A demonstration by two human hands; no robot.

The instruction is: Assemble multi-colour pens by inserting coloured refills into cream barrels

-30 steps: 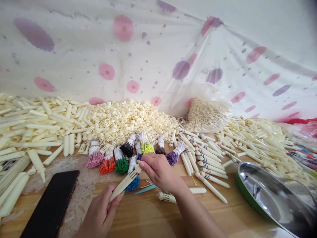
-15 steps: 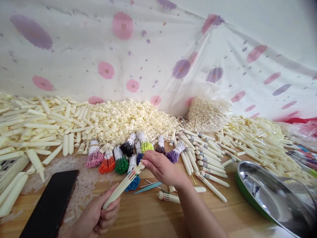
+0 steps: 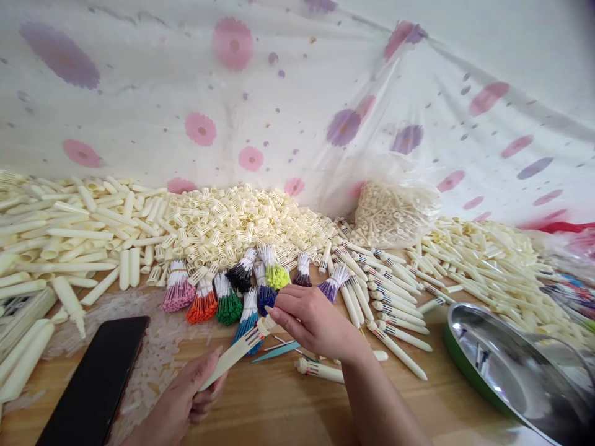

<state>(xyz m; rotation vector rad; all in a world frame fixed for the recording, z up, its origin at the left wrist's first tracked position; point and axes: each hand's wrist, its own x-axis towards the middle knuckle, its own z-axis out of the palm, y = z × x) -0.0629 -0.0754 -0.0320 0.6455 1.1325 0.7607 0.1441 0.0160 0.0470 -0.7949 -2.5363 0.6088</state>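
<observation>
A cream multicolour pen [image 3: 232,356], with coloured sliders in the slots near its top, slants up to the right above the table. Its lower barrel is wrapped by the fingers of my left hand [image 3: 188,393]. At the top end, my right hand [image 3: 318,319] is closed with thumb and fingers on the pen's tip, which they partly hide. Behind the pen lie bundles of coloured refills: pink [image 3: 177,291], orange [image 3: 201,306], green [image 3: 227,303] and light blue [image 3: 246,325], among several others. Beneath my right wrist another multicolour pen [image 3: 320,370] lies on the table.
Piled barrels [image 3: 69,232] and slotted tops [image 3: 242,223] line the back. Rows of pens [image 3: 397,303] lie right of my hands, beside a metal pan [image 3: 511,371]. A phone [image 3: 95,384], a light-blue pointed tool [image 3: 276,352] and a bag of small parts [image 3: 395,210] are also there.
Both hands and the pen have shifted slightly right, and the pen's top sits a little lower. My right hand still grips the top end, now covering more of its tip.
</observation>
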